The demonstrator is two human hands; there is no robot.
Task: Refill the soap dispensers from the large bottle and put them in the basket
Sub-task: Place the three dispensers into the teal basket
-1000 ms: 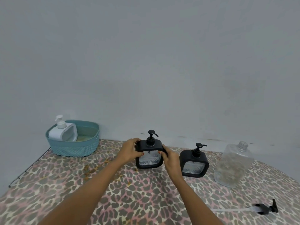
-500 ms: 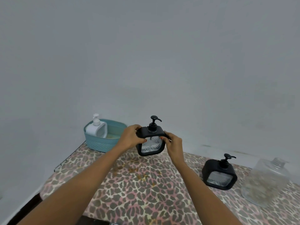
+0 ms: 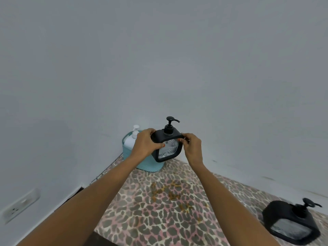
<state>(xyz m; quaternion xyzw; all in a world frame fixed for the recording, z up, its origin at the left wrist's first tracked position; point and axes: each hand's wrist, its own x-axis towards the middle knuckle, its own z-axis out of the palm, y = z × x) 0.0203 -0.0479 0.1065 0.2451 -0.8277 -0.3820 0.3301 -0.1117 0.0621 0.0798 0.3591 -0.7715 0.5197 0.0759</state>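
While two hands grip one black dispenser, a second dispenser stands apart.

1. The left forearm is bare from the 7 o'clock edge up to the left hand.
2. The right forearm is bare from 5 o'clock up to the right hand.
3. Red-orange polish shows on the left thumbnail and on one right nail.
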